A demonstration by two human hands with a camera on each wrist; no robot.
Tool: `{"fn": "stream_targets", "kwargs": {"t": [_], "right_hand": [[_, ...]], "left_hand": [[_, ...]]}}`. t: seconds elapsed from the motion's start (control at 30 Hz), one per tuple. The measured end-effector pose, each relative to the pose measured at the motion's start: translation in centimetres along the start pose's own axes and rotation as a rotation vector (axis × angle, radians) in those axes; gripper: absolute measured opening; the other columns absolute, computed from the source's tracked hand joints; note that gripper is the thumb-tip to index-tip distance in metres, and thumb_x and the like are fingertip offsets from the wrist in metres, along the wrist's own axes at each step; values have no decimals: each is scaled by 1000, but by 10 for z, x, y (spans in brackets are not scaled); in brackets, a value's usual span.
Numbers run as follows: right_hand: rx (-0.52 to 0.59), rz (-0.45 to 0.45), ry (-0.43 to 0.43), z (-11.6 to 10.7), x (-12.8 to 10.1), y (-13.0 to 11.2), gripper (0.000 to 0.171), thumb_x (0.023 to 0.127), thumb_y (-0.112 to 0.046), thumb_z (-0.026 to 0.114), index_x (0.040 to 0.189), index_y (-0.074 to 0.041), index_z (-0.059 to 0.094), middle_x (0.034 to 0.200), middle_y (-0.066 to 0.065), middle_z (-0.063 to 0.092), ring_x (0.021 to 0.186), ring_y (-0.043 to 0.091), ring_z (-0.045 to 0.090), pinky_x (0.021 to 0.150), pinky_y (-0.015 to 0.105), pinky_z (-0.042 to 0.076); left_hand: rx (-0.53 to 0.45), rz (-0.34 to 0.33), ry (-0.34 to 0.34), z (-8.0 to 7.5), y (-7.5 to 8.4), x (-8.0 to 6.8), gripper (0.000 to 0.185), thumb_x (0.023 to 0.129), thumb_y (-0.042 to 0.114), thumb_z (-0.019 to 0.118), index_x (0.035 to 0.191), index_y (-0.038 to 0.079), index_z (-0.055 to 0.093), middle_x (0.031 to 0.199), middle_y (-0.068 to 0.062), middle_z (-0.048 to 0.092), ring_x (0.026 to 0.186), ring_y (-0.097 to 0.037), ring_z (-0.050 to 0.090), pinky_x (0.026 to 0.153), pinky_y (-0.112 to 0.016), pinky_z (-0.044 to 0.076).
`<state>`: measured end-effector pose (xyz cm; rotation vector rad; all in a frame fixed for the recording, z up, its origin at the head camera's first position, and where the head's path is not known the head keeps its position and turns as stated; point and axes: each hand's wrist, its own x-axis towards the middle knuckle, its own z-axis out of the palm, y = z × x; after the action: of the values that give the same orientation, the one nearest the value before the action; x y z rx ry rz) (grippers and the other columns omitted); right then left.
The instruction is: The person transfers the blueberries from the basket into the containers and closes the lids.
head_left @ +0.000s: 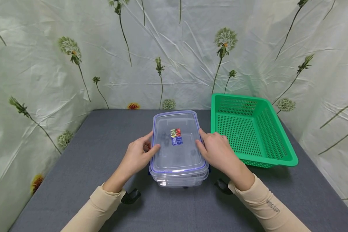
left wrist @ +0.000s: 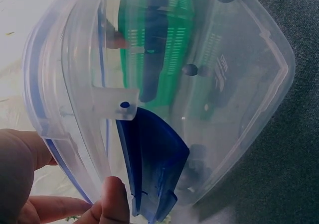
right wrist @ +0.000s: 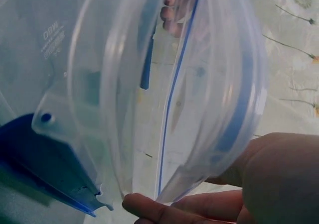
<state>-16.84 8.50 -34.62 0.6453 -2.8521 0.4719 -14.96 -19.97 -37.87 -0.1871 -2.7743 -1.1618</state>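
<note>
A clear plastic food container stands on the table in the head view. Its transparent lid, with a blue seal and a small printed label, sits over it. At the lid's left edge my left hand grips with the thumb on top and fingers at the side. My right hand pinches the opposite edge in the same way. Both wrist views show the blue side latches, one on the left and one on the right, hanging unclipped. A gap shows between lid and box.
A green perforated plastic basket stands to the right of the container, close to my right hand. The table has a dark grey cover. A pale curtain with dandelion prints hangs behind and at the sides.
</note>
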Motion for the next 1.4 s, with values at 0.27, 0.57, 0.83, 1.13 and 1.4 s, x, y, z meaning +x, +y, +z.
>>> {"fn": "stream_targets", "kwargs": {"t": [0.27, 0.57, 0.83, 1.13, 1.4], "right_hand": [[55, -30, -1, 4, 3, -4, 51, 110, -23, 59, 146, 12, 57, 127, 28, 75, 115, 42, 73, 84, 53, 62], [88, 10, -26, 13, -1, -19, 49, 110, -18, 59, 147, 15, 55, 119, 30, 69, 100, 36, 69, 78, 48, 63], [92, 43, 9, 20, -10, -25, 47, 111, -15, 57, 147, 15, 54, 119, 31, 66, 97, 37, 68, 80, 47, 64], [119, 55, 40, 24, -16, -24, 48, 111, -14, 56, 149, 15, 52, 121, 31, 65, 99, 37, 70, 82, 48, 64], [130, 75, 43, 25, -17, -24, 49, 110, -15, 57, 147, 16, 53, 123, 32, 66, 103, 39, 71, 87, 52, 65]], "left_hand": [[19, -19, 8, -6, -1, -4, 65, 104, 29, 73, 159, 2, 50, 94, -7, 67, 83, -15, 67, 66, -26, 52], [31, -19, 0, -12, -7, -10, 62, 104, 28, 73, 156, -1, 53, 93, -7, 68, 82, -14, 66, 66, -25, 51], [56, -4, -17, -9, -7, -11, 63, 104, 26, 73, 156, -1, 52, 93, -7, 68, 81, -13, 66, 63, -23, 52], [104, 19, -37, -9, -5, -13, 66, 106, 31, 70, 159, 0, 47, 93, -7, 63, 77, -13, 55, 62, -24, 45], [125, -6, -31, -8, 1, -17, 67, 105, 31, 72, 159, 0, 47, 98, -10, 60, 79, -16, 53, 63, -24, 44]]}}
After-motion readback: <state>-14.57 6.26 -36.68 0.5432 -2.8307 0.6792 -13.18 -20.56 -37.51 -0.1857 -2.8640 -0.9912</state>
